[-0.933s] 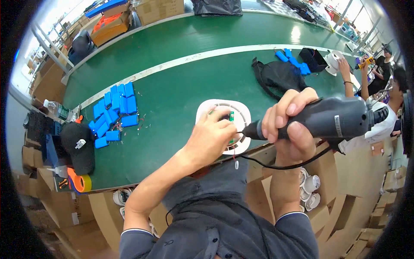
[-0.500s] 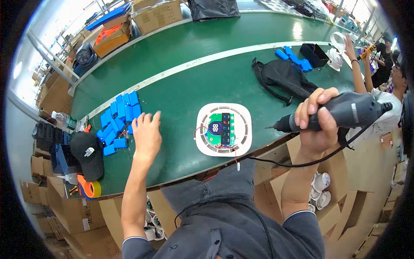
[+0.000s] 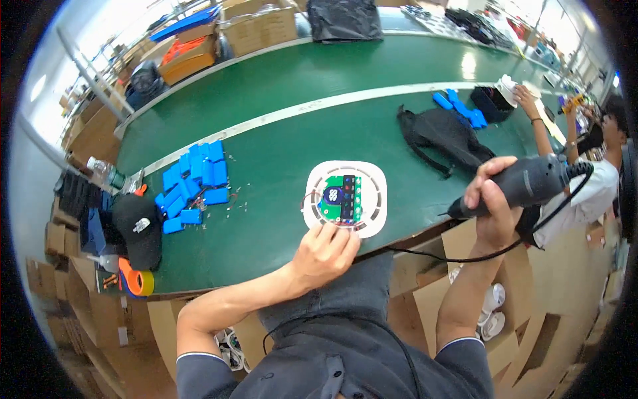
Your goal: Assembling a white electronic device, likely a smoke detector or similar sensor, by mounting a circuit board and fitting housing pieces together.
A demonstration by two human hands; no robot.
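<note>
A white rounded-square housing [image 3: 377, 224] lies on the green workbench before me. Inside it sits a green circuit board [image 3: 331, 212] with a round dark display and a black strip. My left hand [image 3: 327, 253] is at the housing's near edge, fingers bent together over the thin wires there; what they pinch is hidden. To the right, my right hand [image 3: 493, 203] grips a dark corded electric screwdriver [image 3: 528, 183], raised above the bench edge. Its bit points left, toward the housing but apart from it.
Blue battery packs [image 3: 193, 179] are heaped at left, beside a black cap [image 3: 136, 229], a plastic bottle [image 3: 106, 174] and tape rolls [image 3: 138, 279]. A black bag [image 3: 448, 136] and black bin [image 3: 490, 103] stand at far right, near a co-worker's hand [image 3: 527, 100]. The screwdriver's cord [image 3: 458, 255] crosses my right forearm.
My left hand has moved right, from the battery packs to the near edge of the housing. The screwdriver is slightly lower. The co-worker's hand has come down to a white part.
</note>
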